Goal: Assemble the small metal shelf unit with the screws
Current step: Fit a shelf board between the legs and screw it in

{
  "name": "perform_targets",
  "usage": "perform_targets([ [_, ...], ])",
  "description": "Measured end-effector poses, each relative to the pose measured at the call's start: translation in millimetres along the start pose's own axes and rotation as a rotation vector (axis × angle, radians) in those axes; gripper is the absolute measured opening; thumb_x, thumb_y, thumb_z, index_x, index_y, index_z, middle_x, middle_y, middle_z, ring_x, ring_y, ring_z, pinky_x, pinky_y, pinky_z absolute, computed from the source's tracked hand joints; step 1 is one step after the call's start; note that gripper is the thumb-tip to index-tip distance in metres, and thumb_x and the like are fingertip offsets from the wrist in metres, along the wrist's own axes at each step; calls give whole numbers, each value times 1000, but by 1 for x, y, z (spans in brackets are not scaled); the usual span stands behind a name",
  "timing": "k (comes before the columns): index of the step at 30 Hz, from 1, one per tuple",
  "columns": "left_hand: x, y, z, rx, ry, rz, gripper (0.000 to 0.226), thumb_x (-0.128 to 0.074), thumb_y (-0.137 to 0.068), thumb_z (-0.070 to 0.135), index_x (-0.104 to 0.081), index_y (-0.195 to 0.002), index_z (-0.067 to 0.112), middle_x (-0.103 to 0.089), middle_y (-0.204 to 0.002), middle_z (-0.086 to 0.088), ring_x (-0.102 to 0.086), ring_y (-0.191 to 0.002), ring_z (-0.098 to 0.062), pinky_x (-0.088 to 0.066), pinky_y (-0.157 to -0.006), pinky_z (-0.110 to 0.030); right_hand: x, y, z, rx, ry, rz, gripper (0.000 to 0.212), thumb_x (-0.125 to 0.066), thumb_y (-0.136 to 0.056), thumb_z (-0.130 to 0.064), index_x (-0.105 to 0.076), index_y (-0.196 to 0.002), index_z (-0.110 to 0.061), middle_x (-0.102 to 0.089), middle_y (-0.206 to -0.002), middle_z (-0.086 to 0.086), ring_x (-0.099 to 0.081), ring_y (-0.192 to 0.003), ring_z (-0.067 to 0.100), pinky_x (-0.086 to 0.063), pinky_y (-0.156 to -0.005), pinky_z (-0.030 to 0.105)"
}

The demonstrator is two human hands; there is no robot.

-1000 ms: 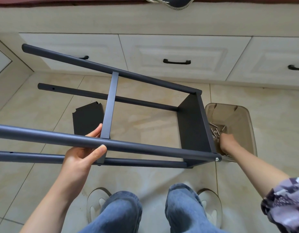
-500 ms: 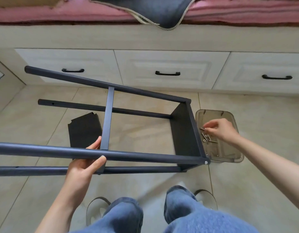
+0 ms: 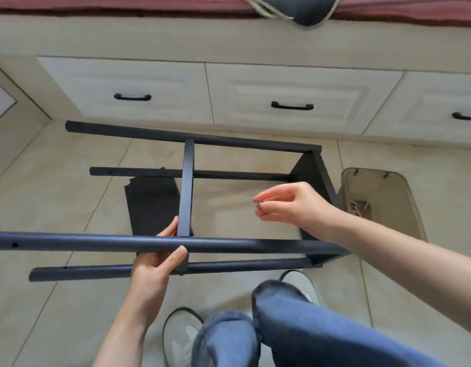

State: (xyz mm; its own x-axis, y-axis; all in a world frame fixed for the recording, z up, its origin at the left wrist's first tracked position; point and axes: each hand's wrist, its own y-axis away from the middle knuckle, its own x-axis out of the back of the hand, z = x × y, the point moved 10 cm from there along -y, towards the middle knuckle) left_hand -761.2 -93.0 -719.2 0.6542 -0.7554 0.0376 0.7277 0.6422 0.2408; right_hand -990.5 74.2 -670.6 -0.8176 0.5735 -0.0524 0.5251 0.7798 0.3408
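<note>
Holding the shelf frame (image 3: 186,186) steady with the left hand (image 3: 156,263) here: thumb hooked over the front of the nearest tube (image 3: 96,243), the other fingers (image 3: 168,229) curled up behind it, right where the flat crossbar (image 3: 187,181) meets the tube. So that hand has a proper grip on the frame.

The frame lies on its side on the tiled floor (image 3: 70,186), four long dark tubes running left to right, with one shelf panel (image 3: 312,170) already fixed at the right-hand end. A couple of empty holes show near the left ends of the tubes.

The right hand (image 3: 292,203) is up in the air over the middle of the frame, between the crossbar and that end panel, touching nothing. Its fingertips are pinched together on a small silver screw (image 3: 260,205); only the shiny tip pokes out, so not much detail there.

Just right of the frame's end sits a clear brownish plastic tub (image 3: 387,197) on the floor with more loose screws (image 3: 357,207) in the bottom. A second dark panel (image 3: 149,202) lies flat on the floor under the frame, left of the crossbar. White drawers (image 3: 290,99) with black handles run along the back. Jeans-clad knees (image 3: 295,327) and a pale shoe (image 3: 180,335) at the bottom.
</note>
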Motion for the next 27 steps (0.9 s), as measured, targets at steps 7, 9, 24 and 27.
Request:
perform_targets([
  [7,17,-6,-13,8,34,61,50,-71,-77,34,-65,-121,54,-73,-112,5,-68,-104,-8,-51,-77,-9,-84,-54,21,-166,31,-185,18,-65,-91,0,-73,-107,-2,-73,-101,22,-72,-82,19,-57,-73,22],
  [9,19,-8,-16,10,43,53,50,-73,-77,33,-65,-122,53,-73,-112,4,-69,-103,-9,-51,-76,-10,-99,-66,29,-201,29,-207,20,-68,-89,-1,-71,-109,0,-72,-102,23,-71,-79,17,-57,-69,20],
  [24,27,-14,-49,91,227,-34,62,-84,-76,38,-61,-134,40,-66,-134,-5,-60,-127,-21,-49,-97,-20,-189,-85,105,-536,-266,-525,10,-60,-92,2,-66,-97,-5,-67,-88,12,-67,-70,16,-57,-76,26],
  [27,27,-14,-52,88,271,-48,65,-87,-74,40,-62,-134,38,-66,-133,-5,-60,-126,-19,-48,-97,-19,-193,-86,112,-553,-282,-522,12,-59,-92,2,-68,-93,-5,-69,-86,10,-67,-70,15,-58,-74,24],
])
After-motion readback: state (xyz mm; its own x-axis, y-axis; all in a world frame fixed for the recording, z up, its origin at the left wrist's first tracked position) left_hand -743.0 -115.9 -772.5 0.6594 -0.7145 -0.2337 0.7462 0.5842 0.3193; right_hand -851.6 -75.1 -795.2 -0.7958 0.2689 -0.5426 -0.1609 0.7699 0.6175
